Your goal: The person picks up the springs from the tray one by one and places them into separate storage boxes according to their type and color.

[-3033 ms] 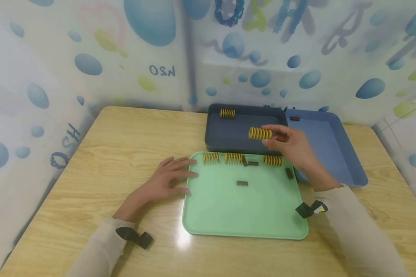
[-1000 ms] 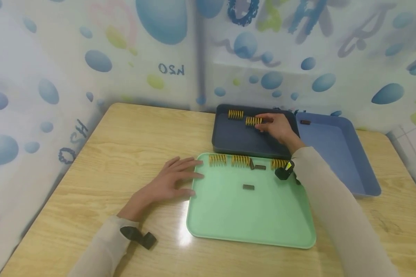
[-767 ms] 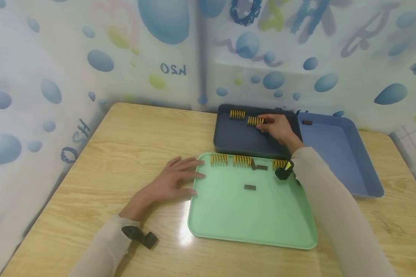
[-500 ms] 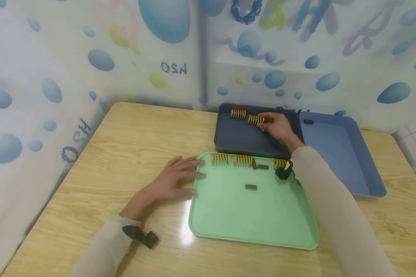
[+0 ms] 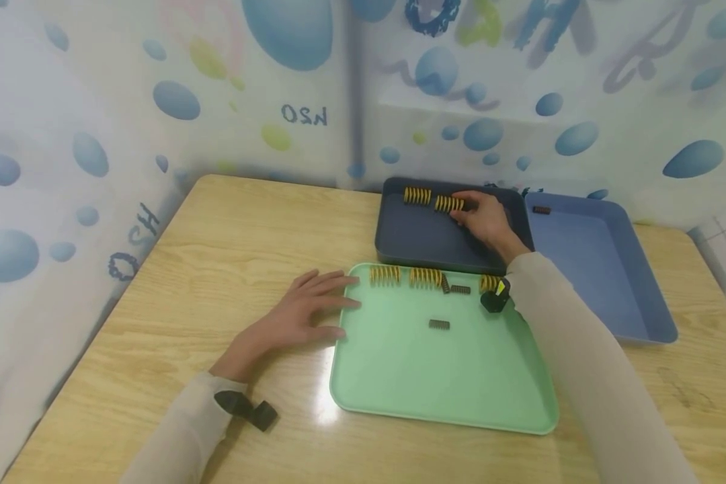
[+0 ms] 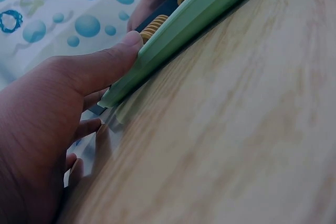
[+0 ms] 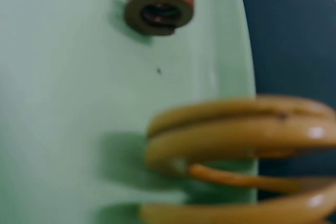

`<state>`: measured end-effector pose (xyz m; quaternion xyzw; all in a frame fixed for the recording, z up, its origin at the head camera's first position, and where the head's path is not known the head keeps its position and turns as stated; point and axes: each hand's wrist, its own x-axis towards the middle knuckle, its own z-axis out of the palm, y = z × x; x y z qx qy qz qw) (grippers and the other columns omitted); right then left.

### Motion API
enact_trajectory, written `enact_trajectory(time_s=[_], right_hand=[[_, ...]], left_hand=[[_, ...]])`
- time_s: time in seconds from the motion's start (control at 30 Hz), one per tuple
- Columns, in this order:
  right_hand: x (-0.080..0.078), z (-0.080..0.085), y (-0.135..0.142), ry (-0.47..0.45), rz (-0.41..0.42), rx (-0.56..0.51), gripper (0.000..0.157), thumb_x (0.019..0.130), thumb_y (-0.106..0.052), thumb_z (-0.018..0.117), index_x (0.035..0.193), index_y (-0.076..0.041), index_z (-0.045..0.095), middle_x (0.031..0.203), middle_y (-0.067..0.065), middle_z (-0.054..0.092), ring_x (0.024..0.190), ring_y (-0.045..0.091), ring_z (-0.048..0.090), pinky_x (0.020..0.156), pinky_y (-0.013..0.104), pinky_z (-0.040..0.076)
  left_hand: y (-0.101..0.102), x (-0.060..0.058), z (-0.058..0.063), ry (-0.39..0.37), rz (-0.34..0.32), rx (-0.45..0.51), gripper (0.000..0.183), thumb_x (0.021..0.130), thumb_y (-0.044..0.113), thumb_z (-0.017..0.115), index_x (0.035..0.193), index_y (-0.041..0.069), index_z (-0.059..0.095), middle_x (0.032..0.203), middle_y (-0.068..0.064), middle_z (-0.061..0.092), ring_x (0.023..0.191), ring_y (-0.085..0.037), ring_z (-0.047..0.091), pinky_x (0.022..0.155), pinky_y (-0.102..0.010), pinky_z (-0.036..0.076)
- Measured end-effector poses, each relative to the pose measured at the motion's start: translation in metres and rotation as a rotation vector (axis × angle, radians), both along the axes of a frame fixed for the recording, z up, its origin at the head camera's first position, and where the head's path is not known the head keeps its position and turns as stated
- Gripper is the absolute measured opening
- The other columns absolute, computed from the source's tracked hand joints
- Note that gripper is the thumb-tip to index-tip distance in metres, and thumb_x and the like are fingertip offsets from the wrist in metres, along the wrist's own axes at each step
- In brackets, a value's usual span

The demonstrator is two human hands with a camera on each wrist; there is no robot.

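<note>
A yellow metal coil spring [image 5: 449, 204] lies sideways within the dark navy rectangular tray [image 5: 423, 242], its right end pinched between the right hand's [image 5: 484, 218] thumb and fingers. Just beside it, to the left, lies a second yellow spring [image 5: 417, 195]. Nearer, the pale green rectangular tray [image 5: 441, 383] bears three more yellow springs [image 5: 426, 277] along its far edge, plus small brown coil springs [image 5: 439, 325]. The left hand [image 5: 299, 312], fingers spread, touches its left rim. The blue rectangular tray [image 5: 587, 269] holds one small brown spring [image 5: 541, 210]. Behind, mirror-reversed lettering [image 5: 304, 115] on the bubble-patterned wall [image 5: 248, 67] reads "h2o".
</note>
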<state>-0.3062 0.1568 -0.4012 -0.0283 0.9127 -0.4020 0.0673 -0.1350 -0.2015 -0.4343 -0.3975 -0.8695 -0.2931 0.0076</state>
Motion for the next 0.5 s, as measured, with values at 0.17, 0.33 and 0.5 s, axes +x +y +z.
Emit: enact_trajectory(time_s=[0.17,0.33,0.5], right_hand=[[0.0004,0.0009,-0.0022,0.014,-0.024,0.005,0.045,0.095,-0.017,0.062,0.138,-0.015,0.052,0.095,0.013,0.068,0.068,0.021,0.060,0.055,0.034,0.039],[0.0007,0.0006,-0.0035,0.019,-0.038,-0.004,0.045,0.094,-0.015,0.062,0.138,-0.014,0.052,0.101,0.014,0.067,0.069,0.018,0.061,0.058,0.033,0.041],[0.0006,0.0000,-0.0028,0.022,-0.046,-0.019,0.044,0.095,-0.013,0.061,0.138,-0.014,0.052,0.126,0.012,0.058,0.071,0.019,0.061,0.062,0.034,0.044]], left_hand=[[0.0005,-0.0005,0.0012,0.011,-0.002,0.006,0.046,0.087,0.046,0.066,0.127,0.024,0.063,0.149,-0.001,0.040,0.140,-0.028,0.025,0.109,-0.058,0.009],[-0.0003,-0.0003,0.0002,0.007,-0.001,0.001,0.046,0.087,0.047,0.065,0.127,0.024,0.062,0.149,-0.001,0.039,0.140,-0.028,0.025,0.109,-0.058,0.009],[-0.0003,0.0001,-0.0004,-0.004,0.000,0.001,0.046,0.087,0.046,0.066,0.127,0.025,0.062,0.149,0.001,0.039,0.141,-0.026,0.024,0.110,-0.057,0.008]])
